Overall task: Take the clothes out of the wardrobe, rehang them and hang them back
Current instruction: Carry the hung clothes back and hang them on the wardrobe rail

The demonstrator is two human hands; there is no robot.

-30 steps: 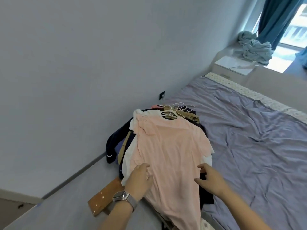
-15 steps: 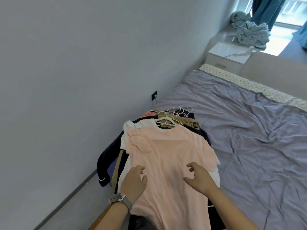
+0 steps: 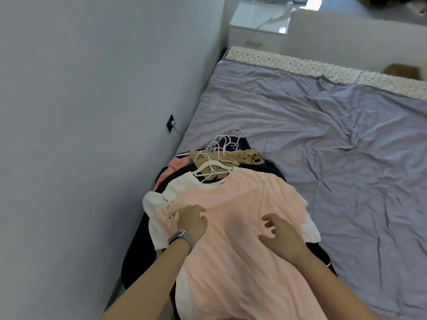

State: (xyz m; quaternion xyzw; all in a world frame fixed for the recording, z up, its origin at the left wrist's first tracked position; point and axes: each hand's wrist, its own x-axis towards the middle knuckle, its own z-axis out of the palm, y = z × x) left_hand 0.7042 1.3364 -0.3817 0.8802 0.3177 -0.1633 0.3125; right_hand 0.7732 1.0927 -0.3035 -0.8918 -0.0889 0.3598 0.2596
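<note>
A pile of clothes on hangers lies at the left edge of the bed, with a pale pink T-shirt [image 3: 242,204] on top. Under it show a white shirt [image 3: 159,197], dark garments [image 3: 138,257] and khaki trousers [image 3: 245,155]. Several white hangers [image 3: 215,162] stick out at the far end of the pile. My left hand [image 3: 191,220], with a watch on the wrist, is over the shirt's bunched left sleeve, fingers loosely bent. My right hand [image 3: 279,234] hovers over the shirt's middle, fingers spread. Neither hand holds anything.
The bed [image 3: 323,135] has a purple-grey sheet, wrinkled at the right. A grey wall [image 3: 80,112] with a socket [image 3: 171,123] runs close along the left. A white nightstand [image 3: 256,21] stands beyond the bed's head end.
The view has moved forward and tilted down over the pile. Both hands have slid up the pink shirt toward its shoulders, the left one reaching the bunched sleeve.
</note>
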